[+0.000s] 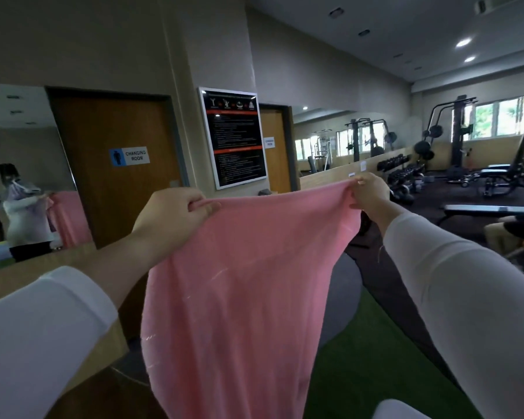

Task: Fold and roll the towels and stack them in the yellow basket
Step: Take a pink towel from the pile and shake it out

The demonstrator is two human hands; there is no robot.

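Towel (239,282) is seen as the largest thing in view: a pink sheet of soft, matte cloth, smooth apart from a few pale loose threads, broad at the top and narrower lower down. White, smooth sleeves (466,297) are worn on both arms. Behind, a brown wooden door (103,192) is set in a dark frame, and a glossy black poster (235,137) with a pale rim is hung on the wall beside it. A strip of green turf (360,358) is laid on the floor at lower right.

The towel is held up in the air in front of the person, stretched between the two hands. One top corner is pinched by the curled fingers of the left hand (170,213), the other by those of the right hand (371,193). The hands are kept well apart, the right one slightly higher.

The top edge is drawn nearly level, rising a little toward the right. The long axis is hung straight down, and the lower end is cut off by the bottom of the view.
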